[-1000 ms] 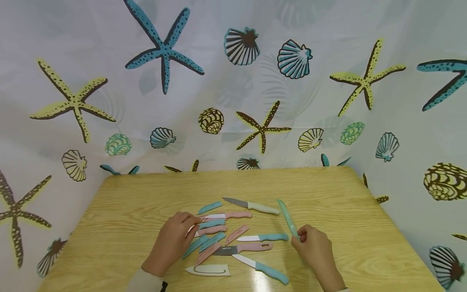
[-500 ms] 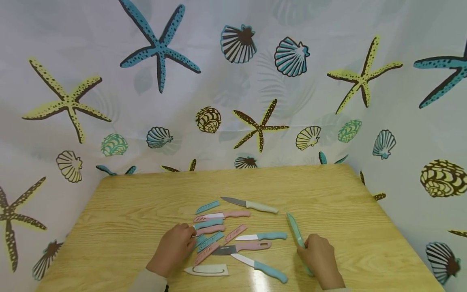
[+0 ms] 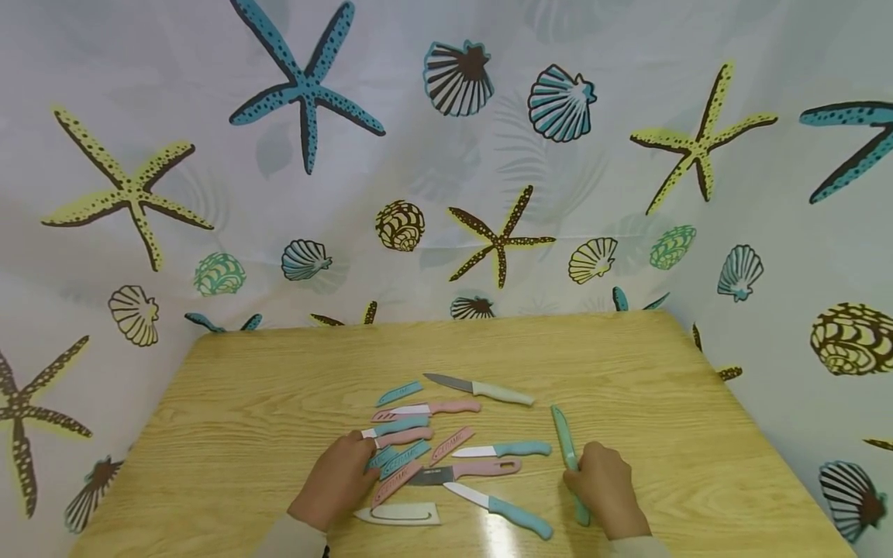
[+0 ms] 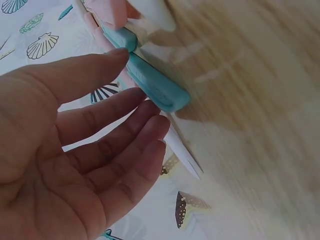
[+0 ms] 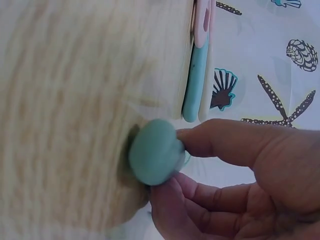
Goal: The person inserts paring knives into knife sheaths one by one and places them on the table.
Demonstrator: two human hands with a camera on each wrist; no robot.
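Thumb and fingers of my right hand (image 3: 605,488) pinch a green knife (image 3: 567,440), held close over the table on the right; its rounded handle end faces the camera in the right wrist view. My left hand (image 3: 336,482) is at the left side of the knife group, fingers loosely extended. In the left wrist view its thumb and index fingertips are right at a blue sheath (image 4: 159,84). Near it lie another blue sheath (image 3: 408,459), a pink sheath (image 3: 396,485) marked CERAMIC, a pink-handled knife (image 3: 412,436) and a blue-handled knife (image 3: 401,425).
Between the hands are two blue-handled knives (image 3: 522,449) and a pink-handled knife (image 3: 487,467) with a dark blade. A cream-handled knife (image 3: 502,393) lies at the back, a white sheath (image 3: 401,514) in front. Patterned cloth (image 3: 418,155) surrounds the wooden table (image 3: 279,372).
My left hand has come down and toward me, off the blades to the blue sheath. The right hand has lowered the green knife toward the table and slightly toward me.
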